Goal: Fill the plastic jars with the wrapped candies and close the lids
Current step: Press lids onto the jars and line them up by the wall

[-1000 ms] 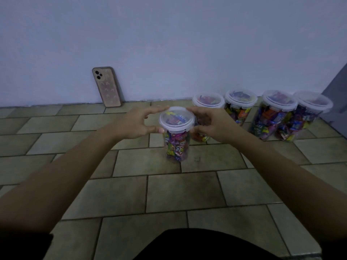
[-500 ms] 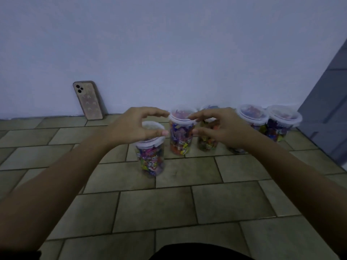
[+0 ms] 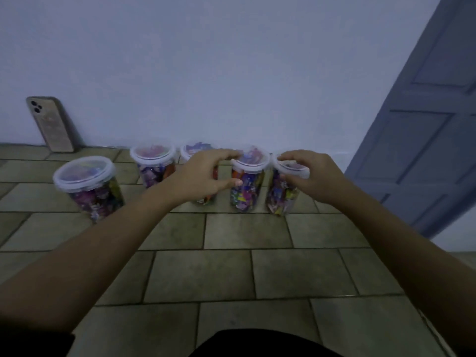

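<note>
- As jars (image 3: 153,161) are standing along far edge of floor (image 3: 231,274), we're pinching inner jar (image 3: 246,191) w/ L hand (image 3: 203,173), R hand (image 3: 311,173) curling over end jar (image 3: 282,199).
- Prob. seating lids (image 3: 249,161): we're pressing evenly, no tilt.

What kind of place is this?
Probably a room in a home: a tiled floor, a plain wall, a panelled door, and a phone leaning against the wall near the jars.

On the tiled floor (image 3: 231,274), the left hand (image 3: 203,176) curls round a lidded candy jar (image 3: 248,186). The right hand (image 3: 314,176) grips the end jar (image 3: 280,199) just beside it. A phone (image 3: 52,124) leans against the wall (image 3: 231,73).
</note>
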